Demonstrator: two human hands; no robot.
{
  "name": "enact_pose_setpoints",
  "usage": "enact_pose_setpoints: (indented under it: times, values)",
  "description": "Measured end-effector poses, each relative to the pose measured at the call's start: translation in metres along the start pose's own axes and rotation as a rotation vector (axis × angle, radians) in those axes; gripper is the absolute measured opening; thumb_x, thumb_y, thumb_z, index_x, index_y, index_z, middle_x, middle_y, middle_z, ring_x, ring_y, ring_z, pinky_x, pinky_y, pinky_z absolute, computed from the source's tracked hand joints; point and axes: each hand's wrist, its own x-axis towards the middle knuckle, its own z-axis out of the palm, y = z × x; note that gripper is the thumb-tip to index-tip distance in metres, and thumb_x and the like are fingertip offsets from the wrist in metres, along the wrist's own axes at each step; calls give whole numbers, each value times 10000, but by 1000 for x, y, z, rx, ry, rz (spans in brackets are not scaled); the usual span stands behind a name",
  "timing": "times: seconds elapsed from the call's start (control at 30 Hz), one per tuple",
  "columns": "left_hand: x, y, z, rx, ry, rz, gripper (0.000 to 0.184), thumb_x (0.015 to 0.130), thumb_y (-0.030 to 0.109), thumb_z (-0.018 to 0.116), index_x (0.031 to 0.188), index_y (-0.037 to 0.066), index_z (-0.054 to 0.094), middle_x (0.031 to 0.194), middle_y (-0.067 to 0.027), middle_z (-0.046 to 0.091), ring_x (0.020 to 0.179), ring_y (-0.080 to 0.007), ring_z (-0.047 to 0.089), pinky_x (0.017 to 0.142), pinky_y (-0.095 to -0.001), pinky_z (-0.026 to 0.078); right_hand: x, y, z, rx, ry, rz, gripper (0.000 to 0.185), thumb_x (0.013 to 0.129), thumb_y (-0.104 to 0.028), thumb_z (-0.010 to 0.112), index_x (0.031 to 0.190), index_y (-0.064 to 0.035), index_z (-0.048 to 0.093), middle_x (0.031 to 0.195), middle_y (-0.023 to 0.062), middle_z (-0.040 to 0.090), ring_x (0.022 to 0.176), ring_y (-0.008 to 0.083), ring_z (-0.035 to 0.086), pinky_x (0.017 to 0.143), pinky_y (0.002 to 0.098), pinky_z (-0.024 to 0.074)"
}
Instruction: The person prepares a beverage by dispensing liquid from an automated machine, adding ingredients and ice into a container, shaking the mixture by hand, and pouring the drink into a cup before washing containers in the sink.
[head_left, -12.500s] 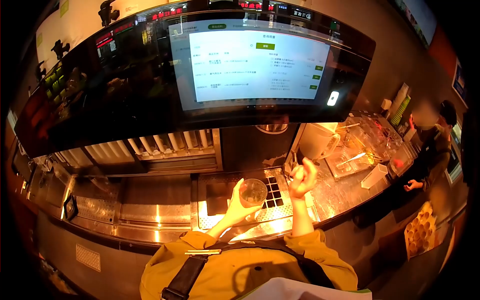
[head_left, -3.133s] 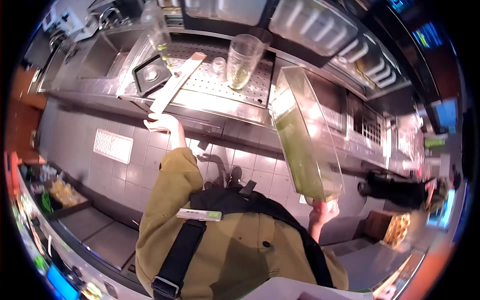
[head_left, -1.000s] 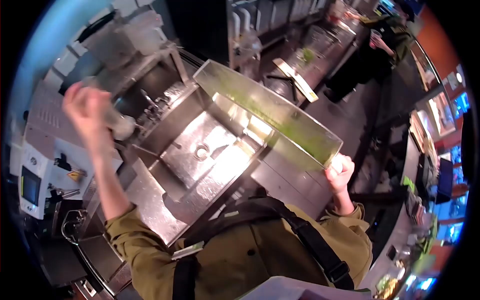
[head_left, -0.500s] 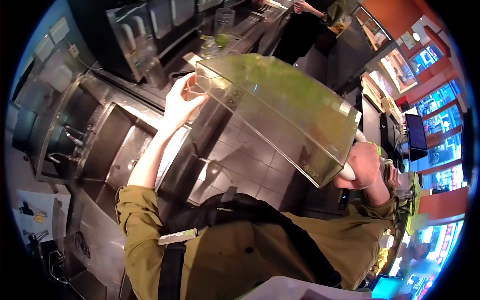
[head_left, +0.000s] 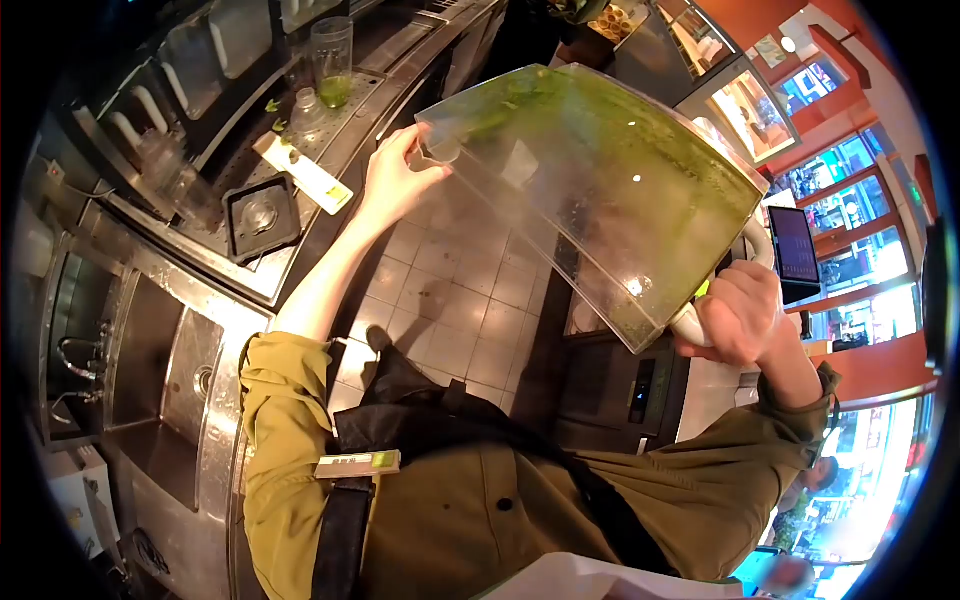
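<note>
A large clear plastic bin (head_left: 600,200), smeared with green residue inside, is held tilted in the air in front of my chest. My left hand (head_left: 402,182) pinches its far left corner, thumb below and fingers above. At the other end, my right hand (head_left: 742,315) is wrapped round the white curved handle (head_left: 757,240) fixed to the bin. Both hands are closed on this one bin, which hangs above the tiled floor.
To the left runs a metal counter with a tall clear cup (head_left: 332,62) holding green liquid, a small clear bottle (head_left: 307,108), a black square tray (head_left: 262,217) and a white-green strip (head_left: 308,175). A sink (head_left: 165,385) lies nearer. A black appliance (head_left: 610,395) stands right.
My view has swung round, showing more of the left counter and floor. The bin stays in both hands, now further right and slightly higher in view.
</note>
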Motion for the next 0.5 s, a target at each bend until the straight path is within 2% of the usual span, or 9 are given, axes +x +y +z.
enact_pose_setpoints:
  times: [0.03, 0.13, 0.4, 0.5]
  values:
    - [9, -3, 6, -2, -14, -6, 591, 615, 162, 744, 1136, 2, 514, 867, -21, 547, 743, -79, 499, 690, -221, 421, 1, 9, 2, -8, -6, -5, 334, 498, -228, 640, 529, -66, 349, 501, 9, 306, 396, 161, 357, 361, 280, 287]
    - [36, -23, 29, -205, -24, -20, 581, 601, 184, 746, 1107, 3, 526, 981, -99, 563, 913, -218, 538, 809, -310, 425, 7, 37, 10, -39, -59, -20, 301, 483, -206, 615, 533, -58, 358, 507, 6, 305, 400, 156, 357, 362, 278, 286]
    - [117, -43, 47, -211, 16, -107, 576, 601, 162, 760, 1105, 2, 531, 961, -80, 559, 840, -180, 536, 745, -284, 439, 40, 119, 27, -172, -128, -96, 241, 407, -149, 520, 541, -62, 340, 509, -5, 264, 407, 135, 330, 366, 255, 248]
    - [148, -64, 53, -300, 15, -112, 573, 603, 157, 762, 1106, 4, 534, 964, -77, 558, 835, -165, 541, 741, -280, 445, 50, 147, 34, -210, -145, -108, 238, 384, -146, 488, 538, -70, 323, 504, -2, 261, 410, 134, 325, 369, 260, 240]
